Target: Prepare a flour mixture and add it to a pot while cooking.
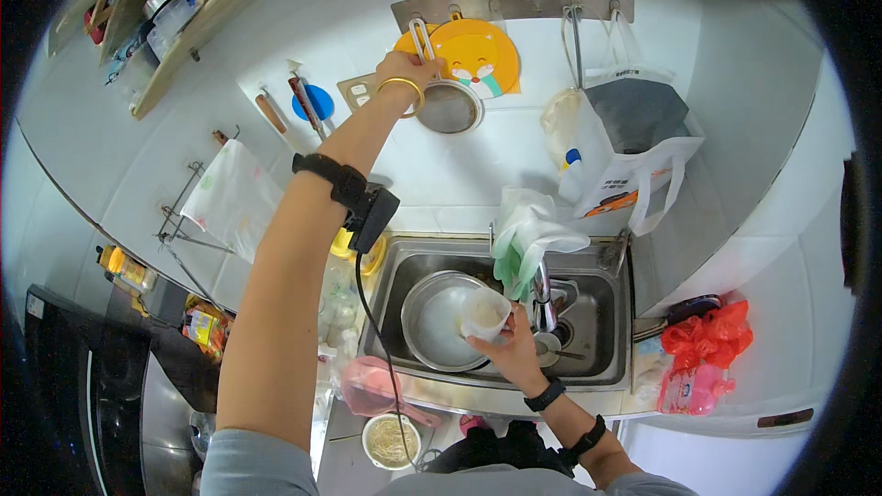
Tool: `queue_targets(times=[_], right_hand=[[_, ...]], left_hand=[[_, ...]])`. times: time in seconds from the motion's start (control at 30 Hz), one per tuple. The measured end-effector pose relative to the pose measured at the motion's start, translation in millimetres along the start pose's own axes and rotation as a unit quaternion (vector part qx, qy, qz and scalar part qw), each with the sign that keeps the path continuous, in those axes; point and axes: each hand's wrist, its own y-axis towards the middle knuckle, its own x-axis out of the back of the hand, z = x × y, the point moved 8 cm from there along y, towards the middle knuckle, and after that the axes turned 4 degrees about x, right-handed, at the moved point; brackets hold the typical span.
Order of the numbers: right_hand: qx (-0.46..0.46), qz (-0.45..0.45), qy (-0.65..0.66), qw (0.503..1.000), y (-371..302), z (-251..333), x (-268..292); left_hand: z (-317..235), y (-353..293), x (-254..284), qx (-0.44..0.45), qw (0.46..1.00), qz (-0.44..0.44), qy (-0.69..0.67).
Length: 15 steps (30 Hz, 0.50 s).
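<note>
A: Left hand (407,72): position?
B: Raised before the white wall (404,186), below the left end of a long steel hook rail (542,2); grip clamped on the pale handle of a round grey-mesh strainer (450,110).
A: Right hand (513,351)?
B: Near the front edge of a double steel sink (602,326); grip clamped on a translucent white plastic cup (484,314), above the right side of a round metal basin (430,342) in the left compartment.
A: Behind strainer?
B: Round orange animal-face board (501,48), hung from rail.
</note>
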Motion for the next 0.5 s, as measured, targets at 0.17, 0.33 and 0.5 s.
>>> queue_targets(times=[0.17, 0.33, 0.5], right_hand=[[0.000, 0.003, 0.024, 1.000, -12, -17, -2], [0.006, 0.006, 0.035, 0.999, -10, -15, 1], [-0.032, 0.055, 0.022, 0.998, -18, 9, -12]], left_hand=[[-6, 10, 8, -0.065, 0.994, -0.072, 0.058], [-17, -14, 24, -0.038, 0.996, 0.036, -0.074], [12, -101, 74, 0.051, 0.901, 0.187, -0.388]])
